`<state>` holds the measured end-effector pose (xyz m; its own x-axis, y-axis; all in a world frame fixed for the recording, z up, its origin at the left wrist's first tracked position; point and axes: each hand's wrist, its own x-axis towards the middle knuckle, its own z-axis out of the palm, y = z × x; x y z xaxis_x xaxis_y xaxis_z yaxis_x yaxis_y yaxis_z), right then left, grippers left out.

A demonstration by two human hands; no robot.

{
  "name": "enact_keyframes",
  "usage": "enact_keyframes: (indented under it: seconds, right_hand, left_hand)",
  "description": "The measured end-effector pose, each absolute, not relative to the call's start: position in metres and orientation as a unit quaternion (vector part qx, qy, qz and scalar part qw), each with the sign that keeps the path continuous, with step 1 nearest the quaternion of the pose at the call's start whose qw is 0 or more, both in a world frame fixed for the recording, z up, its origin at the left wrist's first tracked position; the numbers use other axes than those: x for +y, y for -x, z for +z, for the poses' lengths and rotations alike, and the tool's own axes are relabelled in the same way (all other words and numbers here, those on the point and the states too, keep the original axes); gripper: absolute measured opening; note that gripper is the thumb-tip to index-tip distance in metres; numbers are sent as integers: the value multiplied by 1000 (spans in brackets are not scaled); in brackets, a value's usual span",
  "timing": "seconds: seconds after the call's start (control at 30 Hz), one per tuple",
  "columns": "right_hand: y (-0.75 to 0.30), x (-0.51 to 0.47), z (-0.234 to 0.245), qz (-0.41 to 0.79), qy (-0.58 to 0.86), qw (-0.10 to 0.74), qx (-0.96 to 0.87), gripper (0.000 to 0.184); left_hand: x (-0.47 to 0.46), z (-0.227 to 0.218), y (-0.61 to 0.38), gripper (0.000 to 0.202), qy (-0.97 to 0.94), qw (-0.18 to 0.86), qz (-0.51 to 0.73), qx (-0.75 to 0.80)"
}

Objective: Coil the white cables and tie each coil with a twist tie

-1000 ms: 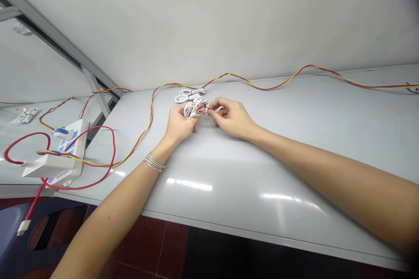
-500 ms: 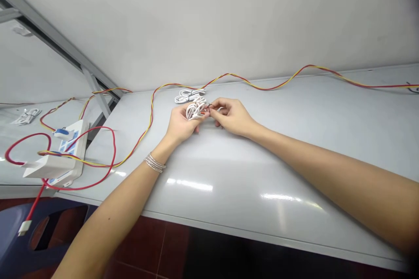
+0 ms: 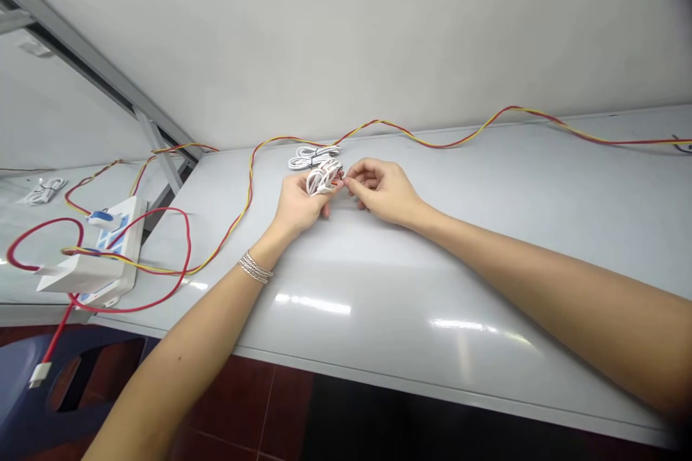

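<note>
A coiled white cable (image 3: pixel 321 179) is gripped by my left hand (image 3: pixel 300 203), its loops showing above the thumb. A small patch of orange-red shows on it near the thumb tip. Around the bundle's right end is a thin black twist tie (image 3: pixel 340 173). My right hand (image 3: pixel 383 189) is closed in a pinch at that tie, thumb and forefinger together, close to the left fingertips. Just behind the left hand, a second coiled white cable (image 3: pixel 312 158) with a dark tie lies on the grey table (image 3: pixel 378 281).
A twisted red and yellow wire (image 3: pixel 459 142) runs along the wall. On the left stands a white power strip (image 3: pixel 127 230) with a white adapter (image 3: pixel 81 275) and a looping red cable (image 3: pixel 187 245). Another white cable bundle (image 3: pixel 44 191) lies far left. Below is a blue chair (image 3: pixel 32 410).
My right fingertips have closed in on the black tie, whose ends stuck up between the hands before. Both hands stay in nearly the same place.
</note>
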<state>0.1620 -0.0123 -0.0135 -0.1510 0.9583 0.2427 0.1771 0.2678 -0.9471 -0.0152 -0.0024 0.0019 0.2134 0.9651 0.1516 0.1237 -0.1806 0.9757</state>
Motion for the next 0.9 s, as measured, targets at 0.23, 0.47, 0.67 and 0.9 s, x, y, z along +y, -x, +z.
enact_keyframes:
  seconds: [0.23,0.47,0.67,0.9]
  right_hand:
    - [-163,-17,-9,397,397,461,-687,30]
    - [-164,-14,-14,407,362,443,-712,40]
    - [-166,-15,-14,383,321,416,-760,35]
    - [-165,-16,-13,377,352,418,-748,32]
  left_hand:
    - [1,2,20,38,-572,531,452,433]
    - [1,5,24,38,-584,542,448,405]
    - [2,7,30,38,-616,524,431,400]
    - [1,6,23,34,-628,513,416,412]
